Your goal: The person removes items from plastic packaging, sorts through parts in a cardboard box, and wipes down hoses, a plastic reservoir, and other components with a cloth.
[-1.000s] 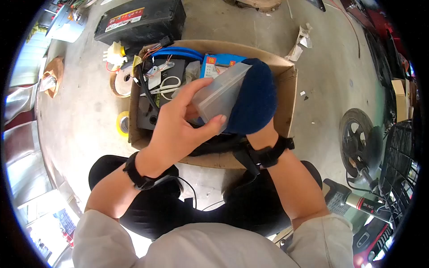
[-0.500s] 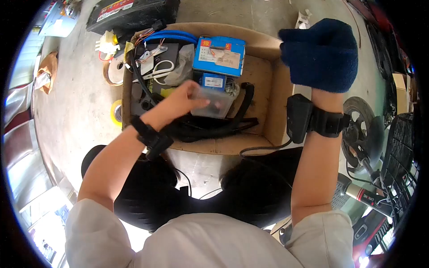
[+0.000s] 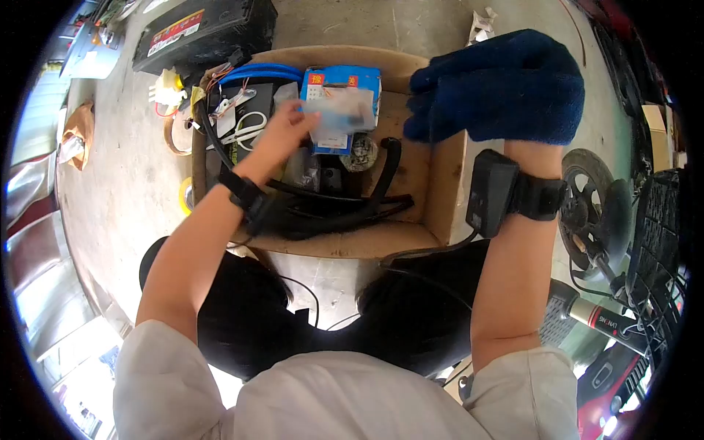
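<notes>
My left hand (image 3: 284,130) is over the cardboard box (image 3: 445,183), its fingers closed on the left edge of a translucent plastic case (image 3: 339,117). The case is blurred and overlaps a blue carton (image 3: 339,75). A dark blue cloth mitt (image 3: 506,92) covers my right hand, over the box's right edge; the fingers inside are hidden. Scissors with white handles (image 3: 248,130) lie left of my left hand. Nearer me in the box are a round clear-wrapped item (image 3: 361,152) and a thick black hose (image 3: 391,172).
A black battery (image 3: 209,33) stands beyond the box at the left. Yellow tape (image 3: 185,195) and a brown paper bag (image 3: 78,136) are on the floor to the left. To the right are a black wheel (image 3: 587,191) and a wire basket (image 3: 655,235).
The mitt on my right hand has moved away from the case to the right. My left hand first lowered the case into the near part of the box, then moved it forward over the blue carton.
</notes>
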Demonstrator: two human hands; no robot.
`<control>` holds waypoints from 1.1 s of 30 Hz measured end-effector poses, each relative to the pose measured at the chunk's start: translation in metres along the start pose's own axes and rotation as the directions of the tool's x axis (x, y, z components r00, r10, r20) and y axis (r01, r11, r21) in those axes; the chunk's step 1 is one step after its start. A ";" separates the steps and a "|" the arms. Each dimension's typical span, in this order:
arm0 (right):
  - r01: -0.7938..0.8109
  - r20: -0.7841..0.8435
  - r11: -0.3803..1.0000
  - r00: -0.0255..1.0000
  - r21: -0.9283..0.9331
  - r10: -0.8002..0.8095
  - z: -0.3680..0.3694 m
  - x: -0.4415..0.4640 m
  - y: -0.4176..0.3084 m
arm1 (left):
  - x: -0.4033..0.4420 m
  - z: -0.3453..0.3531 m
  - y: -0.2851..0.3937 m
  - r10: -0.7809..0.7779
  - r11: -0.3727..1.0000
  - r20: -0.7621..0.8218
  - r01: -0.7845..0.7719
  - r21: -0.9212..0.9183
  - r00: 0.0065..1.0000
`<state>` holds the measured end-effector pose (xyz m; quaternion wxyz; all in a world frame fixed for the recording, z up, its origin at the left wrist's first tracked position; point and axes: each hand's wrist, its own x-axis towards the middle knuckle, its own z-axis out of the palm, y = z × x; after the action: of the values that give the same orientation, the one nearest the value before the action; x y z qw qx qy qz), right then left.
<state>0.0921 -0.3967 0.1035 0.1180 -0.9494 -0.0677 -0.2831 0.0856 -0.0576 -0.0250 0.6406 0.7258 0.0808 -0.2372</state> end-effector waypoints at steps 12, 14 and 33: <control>-0.052 0.034 0.935 0.997 -0.350 0.068 -0.042 0.003 0.032 | 0.083 0.065 0.022 0.030 0.968 0.059 -0.043 0.247 0.998; -0.080 -0.009 0.973 0.997 -0.216 0.080 -0.036 -0.005 0.040 | 0.094 0.091 0.014 0.183 0.896 0.077 -0.198 0.398 0.980; -0.212 -0.056 0.881 0.964 0.423 0.259 -0.021 -0.031 0.064 | 0.099 0.198 -0.044 0.143 0.013 0.412 -0.417 0.909 0.900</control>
<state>0.0675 -0.4658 0.0917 0.3530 -0.8868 -0.0035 -0.2983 0.1062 -0.2608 -0.1220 0.0175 0.9348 -0.3126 -0.1678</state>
